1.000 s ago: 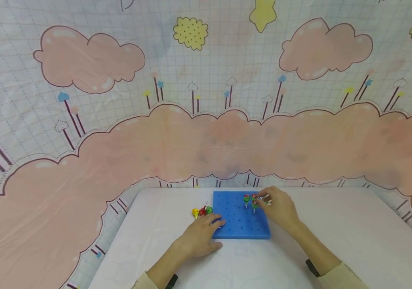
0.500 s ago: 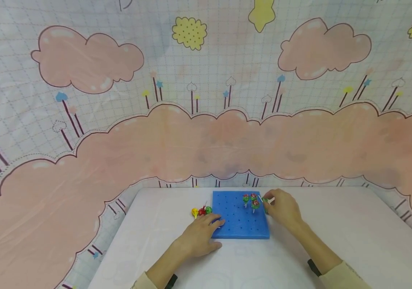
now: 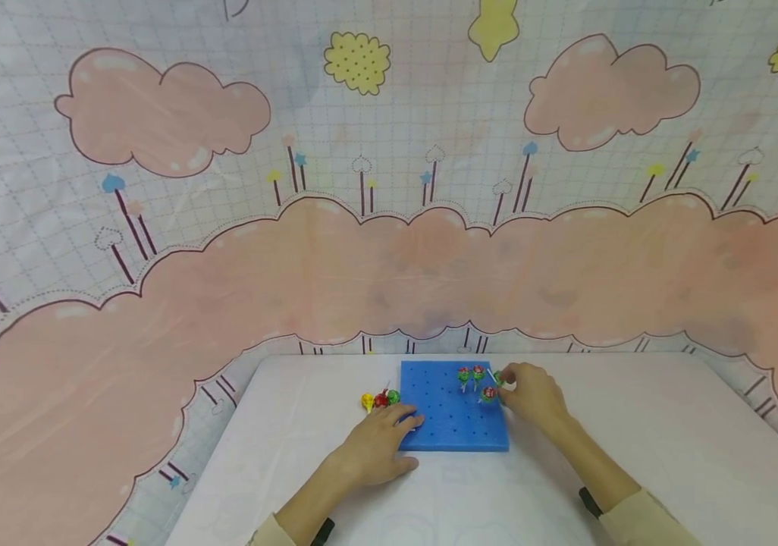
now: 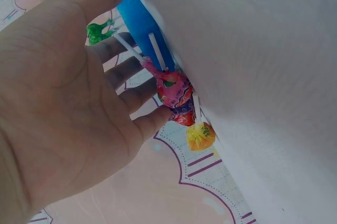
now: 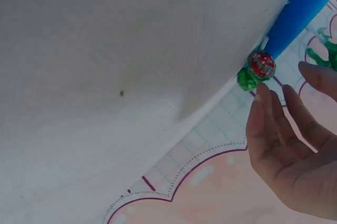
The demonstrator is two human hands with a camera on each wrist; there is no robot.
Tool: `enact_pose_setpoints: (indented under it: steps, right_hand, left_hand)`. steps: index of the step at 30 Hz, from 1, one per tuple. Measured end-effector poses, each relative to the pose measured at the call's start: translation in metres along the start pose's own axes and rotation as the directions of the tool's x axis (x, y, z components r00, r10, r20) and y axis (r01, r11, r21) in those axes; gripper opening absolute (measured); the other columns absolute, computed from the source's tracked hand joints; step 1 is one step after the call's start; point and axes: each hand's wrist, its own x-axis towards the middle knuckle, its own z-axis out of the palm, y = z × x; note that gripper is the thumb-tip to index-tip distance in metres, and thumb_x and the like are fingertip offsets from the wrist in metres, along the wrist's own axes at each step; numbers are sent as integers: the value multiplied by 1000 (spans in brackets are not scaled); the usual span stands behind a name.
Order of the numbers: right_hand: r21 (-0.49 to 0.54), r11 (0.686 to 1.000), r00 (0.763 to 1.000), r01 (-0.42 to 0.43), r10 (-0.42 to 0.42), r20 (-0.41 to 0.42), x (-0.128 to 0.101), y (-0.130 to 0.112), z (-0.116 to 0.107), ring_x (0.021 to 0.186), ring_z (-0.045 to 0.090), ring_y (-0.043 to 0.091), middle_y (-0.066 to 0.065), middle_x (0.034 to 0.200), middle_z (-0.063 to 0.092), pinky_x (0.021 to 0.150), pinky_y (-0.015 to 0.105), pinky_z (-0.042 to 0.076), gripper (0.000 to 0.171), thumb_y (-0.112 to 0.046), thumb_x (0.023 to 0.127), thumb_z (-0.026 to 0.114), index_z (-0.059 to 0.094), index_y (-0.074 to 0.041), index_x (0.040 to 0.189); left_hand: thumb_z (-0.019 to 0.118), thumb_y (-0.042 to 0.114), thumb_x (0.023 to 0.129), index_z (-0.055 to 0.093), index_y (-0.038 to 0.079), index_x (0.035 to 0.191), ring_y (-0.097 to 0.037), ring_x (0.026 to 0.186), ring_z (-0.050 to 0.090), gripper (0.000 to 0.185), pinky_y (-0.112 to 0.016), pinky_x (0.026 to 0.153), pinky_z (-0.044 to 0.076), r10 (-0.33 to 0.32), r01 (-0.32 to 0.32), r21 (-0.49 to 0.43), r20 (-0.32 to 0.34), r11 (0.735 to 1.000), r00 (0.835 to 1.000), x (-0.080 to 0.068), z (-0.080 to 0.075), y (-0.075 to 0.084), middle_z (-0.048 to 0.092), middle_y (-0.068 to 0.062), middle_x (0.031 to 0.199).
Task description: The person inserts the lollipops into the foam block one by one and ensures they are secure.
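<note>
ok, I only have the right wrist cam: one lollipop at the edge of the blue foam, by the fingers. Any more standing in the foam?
Observer: Yes. The head view shows two more lollipops standing near the far edge of the blue foam board.
Operator: Where is the other hand?
Observer: The left hand rests flat on the board's near left corner.
Operator: Any spares left?
Observer: Three loose lollipops lie on the table, just left of the board.
</note>
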Motion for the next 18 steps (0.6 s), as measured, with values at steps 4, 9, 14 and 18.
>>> enact_pose_setpoints:
  steps: [4, 9, 14, 18]
  right_hand:
    - [-12, 1000, 1000, -6, 6, 7, 0, -1, -1, 87, 70, 29, 15, 103, 74, 71, 42, 62, 24, -15, 91, 80, 75, -1, 109]
    - [-27, 999, 997, -42, 43, 58, 2, -1, 0, 81, 63, 24, 11, 97, 71, 68, 38, 59, 24, -15, 92, 79, 74, 0, 110]
    - [-49, 997, 993, -66, 71, 91, 5, 0, 2, 77, 61, 22, 9, 91, 70, 65, 35, 56, 27, -15, 92, 79, 73, 1, 113]
    - [-58, 996, 993, -66, 72, 91, 5, 0, 2, 77, 61, 22, 9, 91, 70, 66, 36, 57, 26, -14, 92, 79, 73, 1, 112]
  left_hand:
    - [71, 48, 97, 51, 20, 156, -27, 152, 38, 68, -52, 124, 32, 1, -1, 3, -2, 1000, 1000, 1, 0, 0, 44, -4, 162]
    - [72, 48, 97, 51, 20, 156, -27, 152, 38, 68, -52, 124, 32, 0, 0, 1, -3, 1000, 1000, 1, -1, 0, 44, -4, 163]
    - [72, 48, 96, 51, 20, 156, -27, 152, 38, 69, -52, 124, 32, -4, 4, -6, 2, 1000, 1000, 0, -2, 0, 44, -4, 163]
    - [72, 48, 96, 51, 20, 156, -27, 152, 37, 69, -52, 123, 32, -5, 5, -11, 2, 1000, 1000, 0, -2, 0, 44, -4, 163]
